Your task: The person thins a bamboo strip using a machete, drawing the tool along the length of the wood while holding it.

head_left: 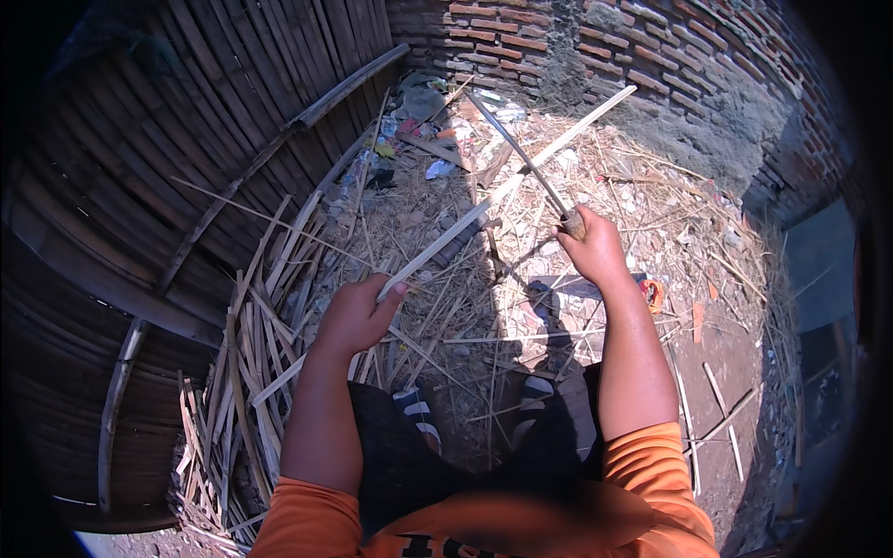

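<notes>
My left hand [355, 314] is closed round the near end of a long pale split strip [456, 226], which looks like bamboo or wood. The strip slants up and away to the right. In my right hand [595, 249] is the wooden handle of a long-bladed knife [499, 129], its thin dark blade pointing to the far left. Blade and strip cross near the strip's middle; whether the edge touches it I cannot tell. Part of the strip's near end is hidden by my left fingers.
A heap of split strips [244, 400] lies at my left, beside a slatted wall [186, 139]. Shavings [642, 214] cover the ground ahead, with rubbish [437, 130] at the far side. A brick wall [642, 56] rises behind. My sandalled feet [417, 409] are below.
</notes>
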Tool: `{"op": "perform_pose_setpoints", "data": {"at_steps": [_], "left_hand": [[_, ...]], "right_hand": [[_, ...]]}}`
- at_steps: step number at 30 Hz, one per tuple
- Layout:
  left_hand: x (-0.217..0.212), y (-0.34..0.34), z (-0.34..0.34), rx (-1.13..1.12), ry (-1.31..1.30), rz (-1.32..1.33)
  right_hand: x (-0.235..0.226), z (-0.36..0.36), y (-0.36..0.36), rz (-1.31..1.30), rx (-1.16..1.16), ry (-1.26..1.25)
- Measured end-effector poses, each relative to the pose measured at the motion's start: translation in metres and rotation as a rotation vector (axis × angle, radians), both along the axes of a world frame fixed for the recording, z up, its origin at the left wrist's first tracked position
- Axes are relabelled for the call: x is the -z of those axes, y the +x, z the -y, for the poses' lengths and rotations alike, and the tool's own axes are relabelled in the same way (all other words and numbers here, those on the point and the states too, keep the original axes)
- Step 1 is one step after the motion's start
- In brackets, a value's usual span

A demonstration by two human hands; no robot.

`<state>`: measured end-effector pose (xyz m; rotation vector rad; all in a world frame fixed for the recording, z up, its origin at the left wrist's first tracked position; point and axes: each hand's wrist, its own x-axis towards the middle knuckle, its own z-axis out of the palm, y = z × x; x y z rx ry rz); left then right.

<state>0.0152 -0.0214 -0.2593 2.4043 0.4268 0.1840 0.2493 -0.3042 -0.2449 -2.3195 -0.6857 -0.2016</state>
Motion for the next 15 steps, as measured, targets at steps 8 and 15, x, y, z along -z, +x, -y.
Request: {"op": "perform_pose_setpoints", "data": {"at_steps": [8, 15], "left_hand": [[0.023, 0.004, -0.007, -0.011, 0.059, 0.134], [0.002, -0.003, -0.005, -0.012, -0.036, 0.021]], "right_hand": [[0.015, -0.043, -0.055, 0.129, -0.470, -0.398], [-0.003, 0.005, -0.002, -0.072, -0.002, -0.007]]}}
